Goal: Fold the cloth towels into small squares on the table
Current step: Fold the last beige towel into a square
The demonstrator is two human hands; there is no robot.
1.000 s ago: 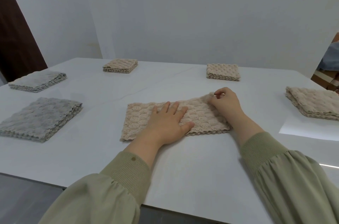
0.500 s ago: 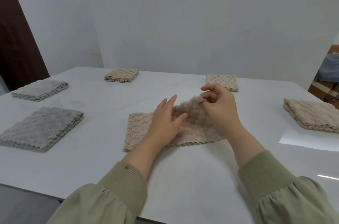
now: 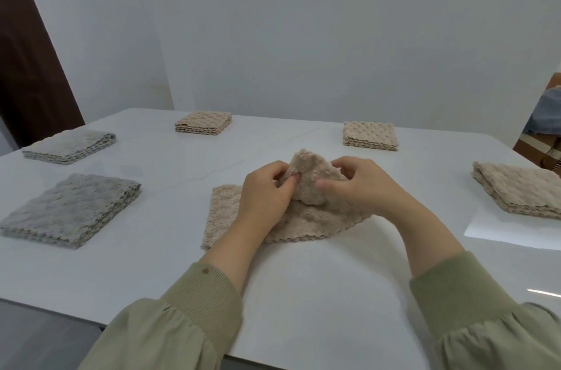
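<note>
the beige towel (image 3: 306, 212) lies mid-worktop (image 3: 303, 278), its right end now lifted off the surface, where a second ago it lay flat. left hand (image 3: 267, 196) and right hand (image 3: 361, 187) each pinch the raised edge, probably carrying it leftward for the halving fold. folded stacks sit around.

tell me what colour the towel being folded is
Beige, with a bumpy woven texture; the towel shows best in the head view, pinched by both hands.

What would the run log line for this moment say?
fold in progress | both hands lifting right end of beige towel | left hand | right hand | left end flat on table
</note>
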